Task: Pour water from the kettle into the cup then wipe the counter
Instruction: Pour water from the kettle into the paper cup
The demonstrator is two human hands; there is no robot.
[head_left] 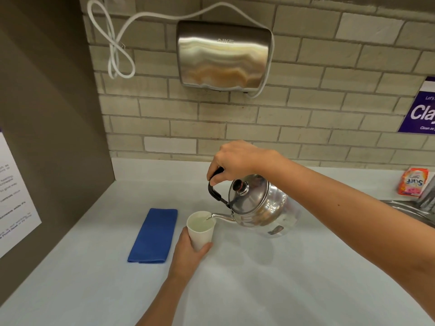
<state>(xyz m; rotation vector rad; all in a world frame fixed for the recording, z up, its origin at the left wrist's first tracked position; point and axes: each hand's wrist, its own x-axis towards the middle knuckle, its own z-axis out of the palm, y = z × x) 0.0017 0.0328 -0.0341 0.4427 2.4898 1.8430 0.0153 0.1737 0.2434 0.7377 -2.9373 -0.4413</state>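
From the head view, left hand (188, 250) has its fingers clamped around the cup (201, 229) standing on the counter (282, 278), while right hand (235, 161) grips the tilted kettle (259, 205), spout pointing left over the rim, and the water level is hard to see.

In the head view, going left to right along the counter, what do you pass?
Blue cloth → left hand holding the white cup → steel kettle, tilted and held by the right hand → orange packet near the sink rim.
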